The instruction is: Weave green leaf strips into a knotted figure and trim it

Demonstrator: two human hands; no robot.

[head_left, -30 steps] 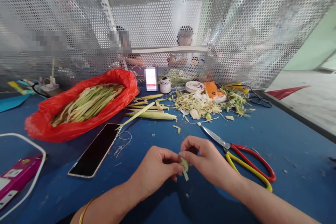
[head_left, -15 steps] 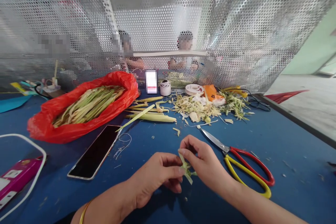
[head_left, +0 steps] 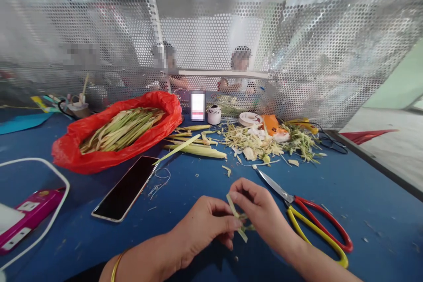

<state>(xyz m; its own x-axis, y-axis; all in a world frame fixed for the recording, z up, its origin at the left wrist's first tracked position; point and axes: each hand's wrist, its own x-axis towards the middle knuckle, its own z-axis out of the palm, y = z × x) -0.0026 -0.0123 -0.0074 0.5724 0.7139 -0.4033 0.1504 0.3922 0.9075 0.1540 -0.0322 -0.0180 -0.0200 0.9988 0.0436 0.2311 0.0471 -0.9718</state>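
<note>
Between my two hands is a small piece of folded pale green leaf strips (head_left: pixel 243 234), their ends poking out. My left hand (head_left: pixel 211 220) pinches it between thumb and fingers from the left. On the other side, my right hand (head_left: pixel 254 200) is closed on the upper end of a strip; its fingers partly hide the piece. Large scissors (head_left: pixel 292 200) with one red and one yellow handle lie just right of my right hand, blades pointing away to the left. Long leaf strips (head_left: pixel 198 150) rest on the blue table beyond my hands.
A red plastic bag (head_left: pixel 69 158) full of leaves stands at the left, behind a dark phone (head_left: pixel 125 189). A purple power strip (head_left: pixel 29 216) with a white cable is nearer. Leaf scraps (head_left: pixel 251 143), a tape roll (head_left: pixel 250 119) and a thread spool (head_left: pixel 214 115) stand before the perforated metal screen (head_left: pixel 211 31).
Both hands keep their grip on the leaf piece, with small finger shifts. The strip's upper end now stands out more to the left. The whole view has shifted slightly, moving the scene right.
</note>
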